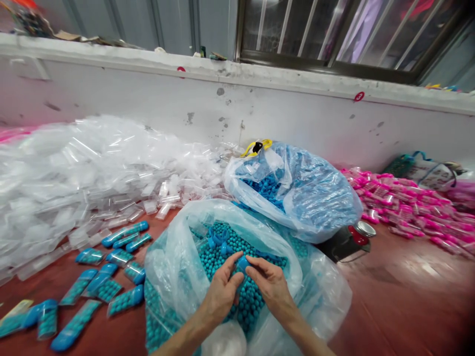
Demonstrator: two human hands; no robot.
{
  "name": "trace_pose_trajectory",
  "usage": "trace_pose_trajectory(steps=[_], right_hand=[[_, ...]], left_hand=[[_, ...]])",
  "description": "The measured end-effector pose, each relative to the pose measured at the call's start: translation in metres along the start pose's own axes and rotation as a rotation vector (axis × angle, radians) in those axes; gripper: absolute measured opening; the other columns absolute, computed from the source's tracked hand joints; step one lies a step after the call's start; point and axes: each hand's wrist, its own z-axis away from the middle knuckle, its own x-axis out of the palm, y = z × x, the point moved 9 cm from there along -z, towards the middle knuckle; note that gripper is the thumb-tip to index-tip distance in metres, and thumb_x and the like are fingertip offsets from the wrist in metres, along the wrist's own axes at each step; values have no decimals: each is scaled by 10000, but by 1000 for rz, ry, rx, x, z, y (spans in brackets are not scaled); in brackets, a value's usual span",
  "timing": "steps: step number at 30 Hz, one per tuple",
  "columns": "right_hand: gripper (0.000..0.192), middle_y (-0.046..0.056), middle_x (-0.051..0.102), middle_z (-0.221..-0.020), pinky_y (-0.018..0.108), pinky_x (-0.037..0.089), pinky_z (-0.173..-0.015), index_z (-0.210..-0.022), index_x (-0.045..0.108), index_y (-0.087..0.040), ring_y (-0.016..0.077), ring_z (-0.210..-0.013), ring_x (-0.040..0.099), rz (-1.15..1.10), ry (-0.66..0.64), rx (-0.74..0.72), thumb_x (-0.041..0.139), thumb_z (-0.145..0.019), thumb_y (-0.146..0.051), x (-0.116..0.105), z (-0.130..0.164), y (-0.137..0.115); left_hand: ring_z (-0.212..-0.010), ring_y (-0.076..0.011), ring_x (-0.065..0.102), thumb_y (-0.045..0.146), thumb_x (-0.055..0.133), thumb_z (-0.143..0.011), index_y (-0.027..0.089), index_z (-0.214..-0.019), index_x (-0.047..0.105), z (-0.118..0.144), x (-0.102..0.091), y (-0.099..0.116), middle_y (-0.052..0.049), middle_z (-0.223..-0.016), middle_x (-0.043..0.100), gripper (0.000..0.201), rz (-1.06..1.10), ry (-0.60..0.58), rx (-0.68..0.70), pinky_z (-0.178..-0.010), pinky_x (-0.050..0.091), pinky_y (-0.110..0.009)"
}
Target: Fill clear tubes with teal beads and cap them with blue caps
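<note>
- Left hand [223, 284] and right hand [273, 286] pinch a blue cap [243, 263] between them.
- Under the hands: open bag [177, 249], teal beads [237, 236] inside.
- Beyond them: bag of blue pieces [265, 188].
- Leftward: bead-filled tubes [124, 301].

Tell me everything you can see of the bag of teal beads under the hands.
The bead bag looks like thin, cloudy, translucent plastic. It sits slumped on the red surface, its wide mouth open upward and its rim crumpled. Inside are many small, round teal beads, with some blue pieces on top. The left hand and right hand are over the opening; whether they touch it is unclear.
</note>
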Motion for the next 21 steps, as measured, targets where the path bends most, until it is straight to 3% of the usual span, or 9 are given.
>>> trace_pose_trajectory(steps=[4,8,12,14,17,21], right_hand=[[231,23,674,-838,304,471,-733,-931,675,-212,179,-775,592,-42,-49,-6,590,-744,-317,4,0,1],[226,18,665,-757,282,477,-662,-885,668,-190,165,-697,587,-113,13,63,610,-718,-331,4,1,13],[194,37,666,-829,299,463,-733,-884,670,-198,178,-766,592,-10,8,-68,582,-744,-300,4,2,1],[187,40,664,-836,298,456,-739,-879,667,-195,179,-778,590,20,-30,-107,583,-743,-292,4,1,-6],[228,29,663,-775,287,464,-684,-895,657,-184,168,-720,589,-89,-68,8,592,-736,-334,4,-4,1],[284,17,659,-751,283,463,-680,-887,662,-182,163,-709,582,-194,-63,81,614,-708,-398,6,-7,9]], left_hand=[[-408,-68,408,360,486,-757,176,-1229,431,3,-4,4,-6,-737,568,509,-73,45,23,-418,372,-214],[-709,-172,555,313,502,-756,213,-1223,462,10,-13,15,-45,-867,632,480,-186,148,133,-662,451,-283],[-869,-212,556,272,469,-773,195,-1148,530,10,-15,21,-73,-981,631,387,-365,183,203,-814,406,-337],[-758,-185,568,271,458,-778,191,-1127,531,8,-13,20,-71,-942,631,366,-364,159,195,-734,433,-312],[-442,-76,447,321,438,-794,187,-1184,431,1,-5,9,-21,-807,591,412,-173,43,88,-452,394,-218],[-353,-13,333,379,468,-782,166,-1174,393,-3,0,1,32,-726,503,453,-24,-33,40,-347,306,-162]])
